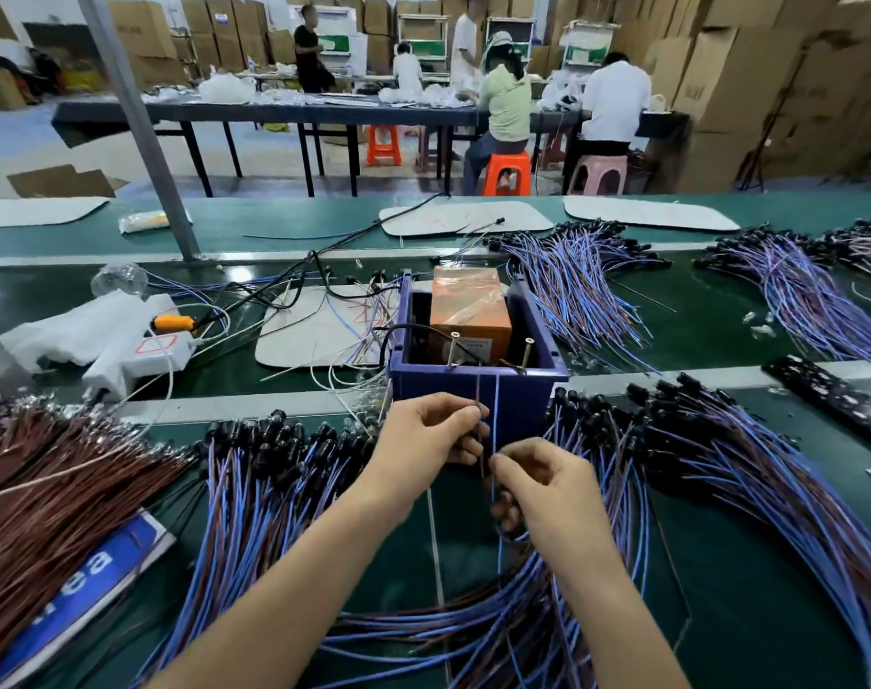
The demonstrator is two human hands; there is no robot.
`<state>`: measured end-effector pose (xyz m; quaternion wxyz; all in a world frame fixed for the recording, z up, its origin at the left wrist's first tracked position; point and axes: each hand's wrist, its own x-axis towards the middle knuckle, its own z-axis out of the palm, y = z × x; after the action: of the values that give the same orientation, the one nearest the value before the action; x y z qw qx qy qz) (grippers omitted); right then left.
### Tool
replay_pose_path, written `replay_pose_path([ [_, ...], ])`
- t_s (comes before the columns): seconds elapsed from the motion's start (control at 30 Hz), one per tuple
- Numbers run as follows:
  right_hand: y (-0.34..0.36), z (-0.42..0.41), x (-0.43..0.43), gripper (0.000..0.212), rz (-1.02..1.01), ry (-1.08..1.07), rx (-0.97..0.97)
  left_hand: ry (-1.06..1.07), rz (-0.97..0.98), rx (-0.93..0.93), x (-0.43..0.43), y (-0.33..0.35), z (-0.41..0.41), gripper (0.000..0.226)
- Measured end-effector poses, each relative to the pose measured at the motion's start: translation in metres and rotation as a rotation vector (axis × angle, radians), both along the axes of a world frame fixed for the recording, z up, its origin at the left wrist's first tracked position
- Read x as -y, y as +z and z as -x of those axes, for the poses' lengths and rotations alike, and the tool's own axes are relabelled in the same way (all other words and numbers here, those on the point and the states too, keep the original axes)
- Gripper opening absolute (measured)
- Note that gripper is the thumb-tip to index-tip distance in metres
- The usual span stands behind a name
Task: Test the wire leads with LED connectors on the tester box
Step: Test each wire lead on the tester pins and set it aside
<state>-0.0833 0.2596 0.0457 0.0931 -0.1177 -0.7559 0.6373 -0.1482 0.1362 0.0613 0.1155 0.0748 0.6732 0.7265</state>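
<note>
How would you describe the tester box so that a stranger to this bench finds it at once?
On the long green bench, look at the middle, just beyond the left hand and the right hand. There stands the tester box, an open dark blue box among the wire bundles. Only it holds an orange block and has two screws standing at its near rim.
</note>
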Motion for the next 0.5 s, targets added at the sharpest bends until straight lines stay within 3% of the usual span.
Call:
replay_pose_path([
  [0.5,-0.0105,0.0010,-0.0028,0.011,0.112,-0.137,-0.038,0.114,-0.040,0.089,0.0001,-0.0029,0.0011,0.011],
])
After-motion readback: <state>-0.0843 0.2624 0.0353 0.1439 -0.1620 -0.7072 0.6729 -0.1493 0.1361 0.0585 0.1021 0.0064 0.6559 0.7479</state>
